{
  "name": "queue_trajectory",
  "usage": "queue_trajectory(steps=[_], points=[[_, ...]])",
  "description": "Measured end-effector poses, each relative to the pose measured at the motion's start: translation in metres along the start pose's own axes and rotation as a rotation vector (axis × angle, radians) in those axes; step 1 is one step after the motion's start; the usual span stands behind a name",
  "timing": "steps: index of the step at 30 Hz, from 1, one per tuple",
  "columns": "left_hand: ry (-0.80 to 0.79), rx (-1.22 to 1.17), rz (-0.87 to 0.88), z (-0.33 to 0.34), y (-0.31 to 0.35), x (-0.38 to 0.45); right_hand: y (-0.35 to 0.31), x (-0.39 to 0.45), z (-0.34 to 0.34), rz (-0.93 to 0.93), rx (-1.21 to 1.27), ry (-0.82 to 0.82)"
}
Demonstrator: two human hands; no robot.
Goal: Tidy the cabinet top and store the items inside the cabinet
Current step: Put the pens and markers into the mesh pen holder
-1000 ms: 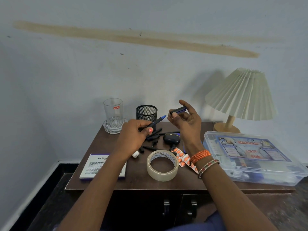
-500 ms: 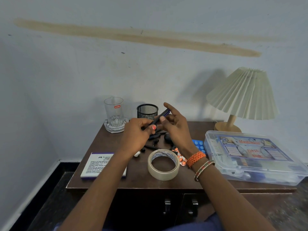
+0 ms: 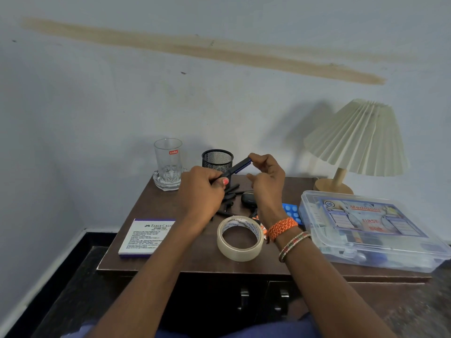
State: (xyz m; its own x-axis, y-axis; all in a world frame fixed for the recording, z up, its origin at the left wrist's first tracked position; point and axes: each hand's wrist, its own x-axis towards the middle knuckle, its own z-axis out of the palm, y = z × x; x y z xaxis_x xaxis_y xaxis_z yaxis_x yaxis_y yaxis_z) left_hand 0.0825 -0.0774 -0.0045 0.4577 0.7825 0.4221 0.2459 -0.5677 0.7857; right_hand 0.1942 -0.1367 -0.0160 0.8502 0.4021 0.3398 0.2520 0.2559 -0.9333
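A dark pen with its blue-edged cap (image 3: 238,167) is held above the brown cabinet top (image 3: 195,261). My left hand (image 3: 201,191) grips the pen's lower end. My right hand (image 3: 266,178) pinches the cap end with thumb and forefinger. Behind the pen stands a black mesh pen holder (image 3: 217,160). Under my hands lie several loose black pens (image 3: 229,195), a black earbud case (image 3: 247,198), a roll of clear tape (image 3: 240,237) and pill strips (image 3: 290,211), partly hidden by my right wrist.
A glass (image 3: 168,158) on a cut-glass coaster stands at the back left. A stamp pad box (image 3: 146,237) lies at the front left. A clear first aid box (image 3: 371,228) fills the right side, with a pleated lamp (image 3: 358,140) behind it. Two cabinet door handles (image 3: 261,298) show below.
My hands came together: the cap in my right hand went onto the pen held in my left hand. Both hands now hold the joined pen.
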Motion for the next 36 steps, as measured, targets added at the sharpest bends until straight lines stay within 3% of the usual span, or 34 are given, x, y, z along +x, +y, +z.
queue_trajectory(steps=[9, 16, 18, 21, 25, 27, 36], points=[[0.102, -0.005, 0.038, 0.01, 0.001, -0.018, -0.007, -0.007, 0.003, 0.006, 0.046, 0.064], [0.099, -0.028, 0.007, 0.002, -0.007, -0.013, -0.011, -0.013, 0.001, 0.092, 0.096, -0.104], [0.099, -0.05, 0.004, -0.001, -0.007, -0.01, -0.013, -0.016, 0.002, 0.16, 0.161, -0.223], [0.031, -0.066, 0.041, -0.006, -0.011, -0.006, -0.008, -0.021, 0.008, 0.14, 0.063, -0.332], [-0.249, -0.023, -0.007, -0.012, -0.018, -0.002, -0.005, -0.019, 0.005, 0.166, 0.017, -0.166], [-0.31, -0.034, -0.047, -0.016, -0.02, 0.001, -0.007, -0.017, 0.002, 0.187, 0.047, -0.122], [-0.096, -0.343, -0.296, -0.025, -0.033, 0.021, -0.025, 0.014, 0.005, -0.033, 0.107, 0.056]])
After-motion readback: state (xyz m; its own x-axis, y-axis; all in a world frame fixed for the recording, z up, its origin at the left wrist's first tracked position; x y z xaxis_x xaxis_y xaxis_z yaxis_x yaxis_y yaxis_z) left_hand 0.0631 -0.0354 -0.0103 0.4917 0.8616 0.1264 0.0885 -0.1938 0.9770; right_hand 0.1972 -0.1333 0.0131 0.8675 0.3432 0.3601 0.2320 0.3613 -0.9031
